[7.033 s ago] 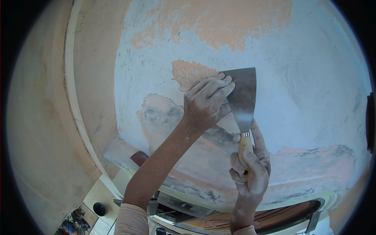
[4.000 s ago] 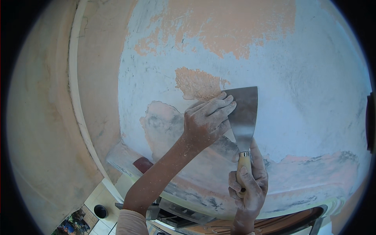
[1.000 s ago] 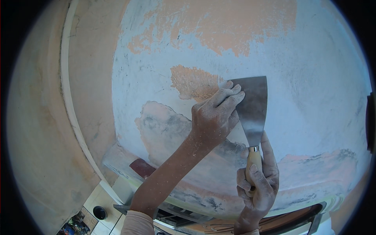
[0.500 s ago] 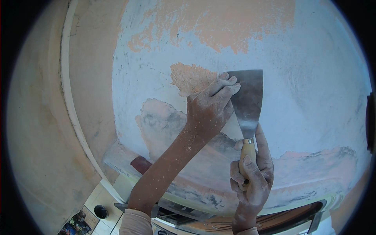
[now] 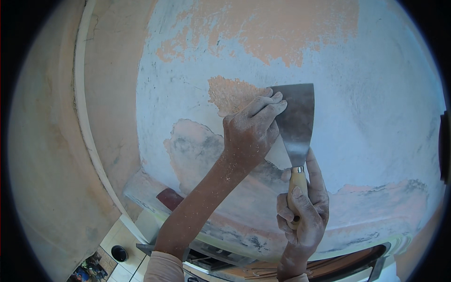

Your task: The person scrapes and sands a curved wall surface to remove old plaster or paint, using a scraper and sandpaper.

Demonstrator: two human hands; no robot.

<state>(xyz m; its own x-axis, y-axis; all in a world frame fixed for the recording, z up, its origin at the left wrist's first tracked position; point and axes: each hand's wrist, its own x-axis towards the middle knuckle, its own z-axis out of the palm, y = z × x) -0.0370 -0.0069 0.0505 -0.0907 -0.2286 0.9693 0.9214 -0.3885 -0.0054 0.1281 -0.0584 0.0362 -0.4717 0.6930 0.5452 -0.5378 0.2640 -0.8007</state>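
My right hand point(image 5: 305, 211) is wrapped round the wooden handle of a putty knife point(image 5: 299, 117), with its index finger stretched along the neck. The wide grey metal blade points up in front of a patchy wall point(image 5: 366, 131). My left hand point(image 5: 253, 120) reaches across, fingers curled and tips over the blade's left edge near its top corner; its thumb is mostly hidden. Whitish dust covers both hands. Beside the left hand, a rough peach patch point(image 5: 230, 91) shows through the pale coating. A greyish, ragged-edged patch point(image 5: 192, 141) lies below it.
A dark red flat piece point(image 5: 169, 199) rests on the ledge by my left forearm. Below the wall is an opening with a dark curved rim point(image 5: 383, 249). A pale vertical strip point(image 5: 81, 94) runs down the left. A black cup point(image 5: 120, 254) stands on the tiled floor.
The wall has shifted very slightly to the right in view. Both hands and the putty knife keep nearly the same pose.
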